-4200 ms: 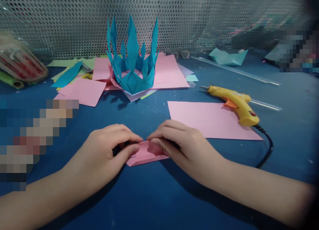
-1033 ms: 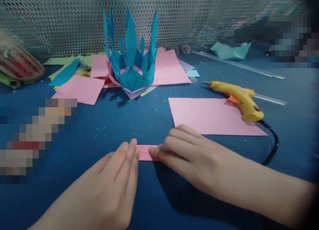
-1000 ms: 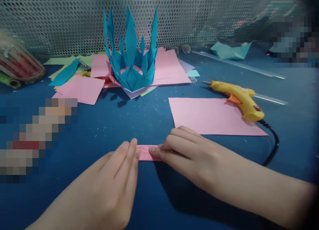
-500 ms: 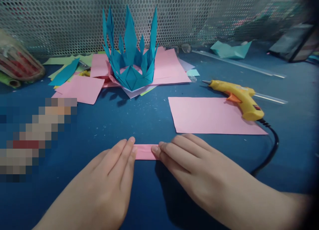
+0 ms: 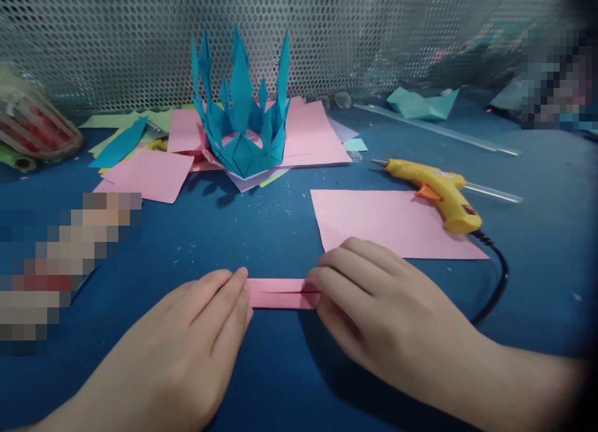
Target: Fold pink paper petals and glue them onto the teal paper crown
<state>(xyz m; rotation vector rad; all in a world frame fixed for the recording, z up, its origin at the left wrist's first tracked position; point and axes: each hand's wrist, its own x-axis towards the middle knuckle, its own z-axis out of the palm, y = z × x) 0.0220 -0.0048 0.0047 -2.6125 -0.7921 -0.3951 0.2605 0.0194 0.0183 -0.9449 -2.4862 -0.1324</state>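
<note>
A narrow folded strip of pink paper [image 5: 280, 293] lies flat on the blue table, with a crease or slit running along its length. My left hand [image 5: 196, 332] covers its left end, the fingers held together and pressing the paper down. At the other end, my right hand [image 5: 374, 301] has its thumb and fingers closed on the strip. That end is hidden beneath the fingers. Just beyond my right hand lies a flat pink sheet [image 5: 364, 223]. A yellow glue gun [image 5: 432, 179] rests partly on this sheet, a clear glue stick [image 5: 494, 192] poking from its back.
A blue folded-paper crown [image 5: 243, 151] stands on pink sheets [image 5: 317, 136] before a perforated metal screen [image 5: 327, 33]. Left are a tipped clear container [image 5: 40, 123] and a blurred-out area. Clear sticks [image 5: 434, 129] and a pale green folded paper [image 5: 423, 105] lie back right. A black cord [image 5: 504, 276] trails rightward.
My right hand has slid to the right along the strip, and more pink paper shows between my hands. The whole view has shifted slightly.
</note>
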